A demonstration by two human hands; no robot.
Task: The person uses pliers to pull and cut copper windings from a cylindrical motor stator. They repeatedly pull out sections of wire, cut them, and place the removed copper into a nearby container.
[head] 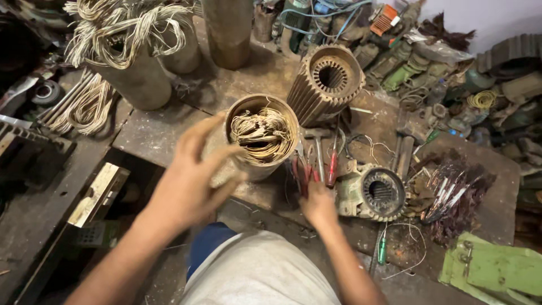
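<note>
Bare steel and copper crowd the grimy table [169,135] below me. Nearest, my right hand [319,204] rests at the near edge with its fingers curled down on the handles of the red pliers [332,165]; I cannot tell whether it has closed on them. My left hand [189,183] is raised with fingers spread wide, blurred, just short of the near-left side of the motor stator tube [261,135], not gripping it. That tube stands upright at the table's middle, its open top stuffed with tangled copper winding [261,133]. I judge it heavy and rigid, its metal wall probably greasy, so the outer wall is the place to hold; the loose wire ends are springy and sharp, poor to grab. Right of the pliers lies a small green stator [375,195]. Farther off leans a ribbed stator core [324,85], with another wire-topped cylinder [127,73] at far left.
</note>
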